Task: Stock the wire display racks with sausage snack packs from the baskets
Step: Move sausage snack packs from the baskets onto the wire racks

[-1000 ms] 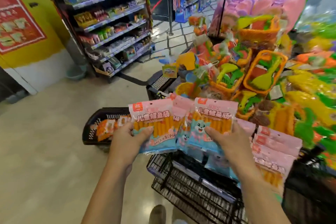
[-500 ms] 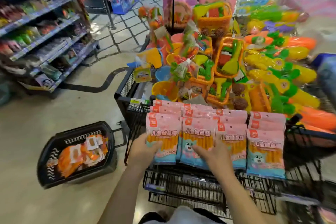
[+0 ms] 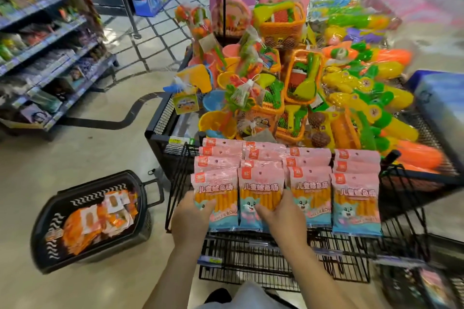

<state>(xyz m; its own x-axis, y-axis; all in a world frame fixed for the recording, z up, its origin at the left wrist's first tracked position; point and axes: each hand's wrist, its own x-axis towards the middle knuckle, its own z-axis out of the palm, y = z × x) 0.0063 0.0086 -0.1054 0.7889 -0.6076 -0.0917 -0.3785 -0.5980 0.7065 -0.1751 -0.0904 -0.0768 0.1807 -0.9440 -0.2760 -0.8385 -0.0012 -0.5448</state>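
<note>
While seating the two packs, best to keep both hands low on the wire display rack (image 3: pixel 276 258). Left hand (image 3: pixel 192 218) at the rack's near left corner, fingers curled round the lower edge of the leftmost front sausage snack pack (image 3: pixel 216 198), thumb on its face. Right hand (image 3: pixel 278 216) just right of it, fingers closed over the bottom of the second front pack (image 3: pixel 261 195), thumb on the picture. Both packs standing upright in the rack's front row, touching each other, with two more columns to their right and further rows stacked behind. Good practice now: push each pack down until it sits level with its neighbours, keep the faces forward, then release without pulling it back out. Left of the rack, on the floor, a black basket (image 3: pixel 75 200) holding orange packs, apparently the next stock. Behind the rack, a mesh bin (image 3: pixel 163 118) heaped with plastic toys (image 3: pixel 301 78).
</note>
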